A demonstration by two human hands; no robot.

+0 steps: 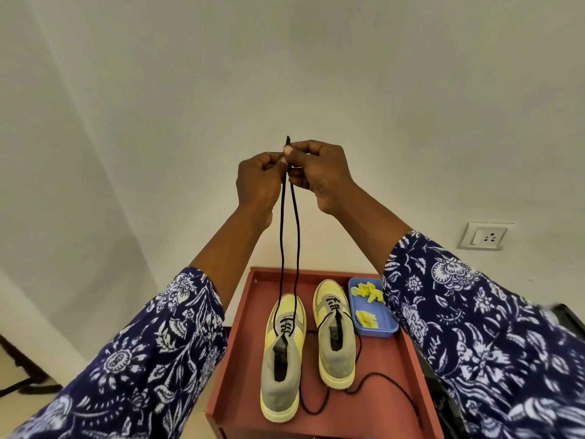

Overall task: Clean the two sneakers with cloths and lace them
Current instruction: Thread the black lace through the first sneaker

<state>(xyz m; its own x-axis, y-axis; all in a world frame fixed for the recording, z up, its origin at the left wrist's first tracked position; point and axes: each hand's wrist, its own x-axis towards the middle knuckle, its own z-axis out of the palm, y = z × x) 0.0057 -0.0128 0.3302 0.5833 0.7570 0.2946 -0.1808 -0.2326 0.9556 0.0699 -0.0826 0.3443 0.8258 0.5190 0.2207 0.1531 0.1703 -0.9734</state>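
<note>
Both hands, left (258, 182) and right (319, 174), are raised high above the tabletop (376, 369), each pinching an end of the black lace (297, 248) with the tips held together. The lace runs down in two strands to the left sneaker (283, 359). The right sneaker (335, 334) stands just beside it, its own lace trailing loose, with a blue tray (384, 327) of yellow cloths (368, 293) beyond.
</note>
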